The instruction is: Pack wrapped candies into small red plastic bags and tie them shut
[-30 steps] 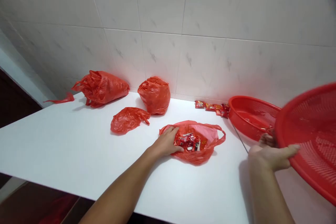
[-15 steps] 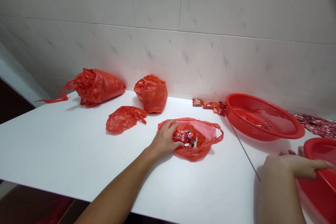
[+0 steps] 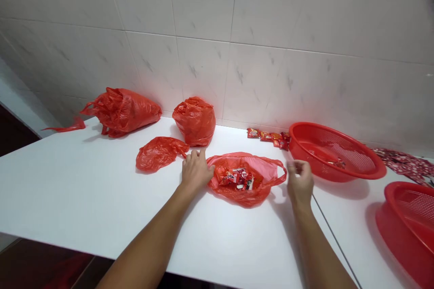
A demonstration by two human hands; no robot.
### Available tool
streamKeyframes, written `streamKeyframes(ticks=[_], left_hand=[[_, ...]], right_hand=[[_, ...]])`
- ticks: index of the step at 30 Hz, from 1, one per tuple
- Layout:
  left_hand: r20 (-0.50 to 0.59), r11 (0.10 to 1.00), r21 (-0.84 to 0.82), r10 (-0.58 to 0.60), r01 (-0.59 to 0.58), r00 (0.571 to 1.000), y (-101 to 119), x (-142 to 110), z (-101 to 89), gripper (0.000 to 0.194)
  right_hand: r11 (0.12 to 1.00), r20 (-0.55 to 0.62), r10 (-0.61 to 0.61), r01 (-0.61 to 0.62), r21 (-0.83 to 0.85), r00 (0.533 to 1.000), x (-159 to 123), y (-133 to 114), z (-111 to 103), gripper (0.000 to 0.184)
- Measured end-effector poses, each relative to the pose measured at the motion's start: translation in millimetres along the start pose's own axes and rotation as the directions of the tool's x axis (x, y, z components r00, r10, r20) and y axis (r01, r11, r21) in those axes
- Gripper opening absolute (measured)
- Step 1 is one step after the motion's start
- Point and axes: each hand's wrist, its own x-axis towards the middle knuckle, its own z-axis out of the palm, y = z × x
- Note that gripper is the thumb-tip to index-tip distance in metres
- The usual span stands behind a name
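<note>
A red plastic bag [image 3: 246,198] lies on the white tabletop with its mouth spread open. Several small red and white snack packets [image 3: 239,178] show inside it. My left hand [image 3: 195,169] is at the bag's left edge, thumb and fingers apart; whether it touches the handle there is hard to see. Just right of the bag's right handle loop [image 3: 283,176] is my right hand [image 3: 301,183], fingers loosely curled with a gap to the thumb and slightly blurred. It appears to hold nothing.
A crumpled red bag [image 3: 159,154] lies to the left. Two filled red bags [image 3: 195,122] [image 3: 130,110] stand against the tiled wall. Several packets [image 3: 266,136] lie beside a red colander [image 3: 335,133]. Another red basin [image 3: 403,230] is at the right, near a patterned cloth [image 3: 407,162].
My right hand has let go of the right-hand basin and moved left to the bag's right handle. My left hand has slid left from the bag's opening to its outer edge.
</note>
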Motion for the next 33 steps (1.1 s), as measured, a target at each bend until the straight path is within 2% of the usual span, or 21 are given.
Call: streamKeyframes(ticks=[1, 3, 7, 9, 12, 15, 17, 19, 21, 24, 27, 30, 33], left_hand=[[0.048, 0.996, -0.061, -0.067, 0.07, 0.997, -5.9, 3.5, -3.5, 0.039], [0.134, 0.975, -0.156, -0.135, 0.155, 0.982, -15.5, 10.6, -9.4, 0.031], [0.248, 0.881, -0.423, -0.11, 0.21, 0.962, -14.9, 22.7, -15.7, 0.031], [0.28, 0.776, -0.597, -0.04, 0.206, 0.959, -6.4, 26.0, -18.8, 0.038], [0.252, 0.577, -0.799, 0.062, 0.171, 0.966, 4.8, 26.5, -25.5, 0.046], [0.185, 0.417, -0.899, 0.097, 0.129, 0.978, 6.9, 25.0, -32.3, 0.046], [0.143, 0.314, -0.944, 0.104, 0.104, 0.984, 4.8, 24.3, -36.1, 0.041], [0.106, 0.186, -0.979, 0.1, 0.086, 0.989, 2.6, 23.9, -39.4, 0.035], [0.079, 0.09, -0.993, 0.088, 0.071, 0.993, 1.3, 23.4, -42.0, 0.034], [0.07, 0.075, -0.995, 0.076, 0.065, 0.995, 0.4, 22.0, -43.3, 0.042], [0.101, 0.046, -0.994, 0.066, 0.098, 0.993, -0.3, 20.9, -41.2, 0.047], [0.107, 0.034, -0.994, 0.045, 0.105, 0.993, -0.3, 22.0, -37.4, 0.046], [0.063, 0.105, -0.993, 0.012, 0.061, 0.998, 0.7, 24.4, -33.3, 0.042]], right_hand=[[0.991, 0.065, -0.053, 0.06, -0.117, 0.996, -6.2, -5.0, 5.6, 0.039], [0.975, 0.074, -0.087, 0.1, -0.198, 0.993, -14.5, -10.9, 12.4, 0.035], [0.998, 0.107, -0.012, 0.006, 0.063, 0.994, -14.9, -6.2, 11.8, 0.029], [0.987, 0.151, 0.004, -0.028, 0.156, 0.988, -8.8, -2.7, 8.5, 0.029], [0.934, 0.216, 0.004, -0.081, 0.349, 0.976, 6.1, -9.4, 5.2, 0.031], [0.89, 0.224, -0.086, -0.027, 0.456, 0.971, 24.2, -38.7, 7.0, 0.028], [0.899, 0.184, -0.2, 0.105, 0.426, 0.962, 33.4, -70.5, 10.5, 0.025], [0.882, 0.191, -0.285, 0.179, 0.436, 0.939, 37.1, -106.8, 14.5, 0.021], [0.854, 0.222, -0.277, 0.133, 0.504, 0.935, 34.7, -140.5, 17.9, 0.017], [0.794, 0.17, -0.216, 0.072, 0.604, 0.961, 24.1, -173.0, 21.9, 0.014], [0.783, 0.168, -0.179, 0.037, 0.62, 0.969, 15.4, -180.6, 26.3, 0.011], [0.825, 0.267, -0.134, -0.042, 0.564, 0.954, 15.2, -174.3, 30.1, 0.016], [0.859, 0.442, -0.15, -0.105, 0.501, 0.884, 20.6, -167.2, 30.3, 0.03]])
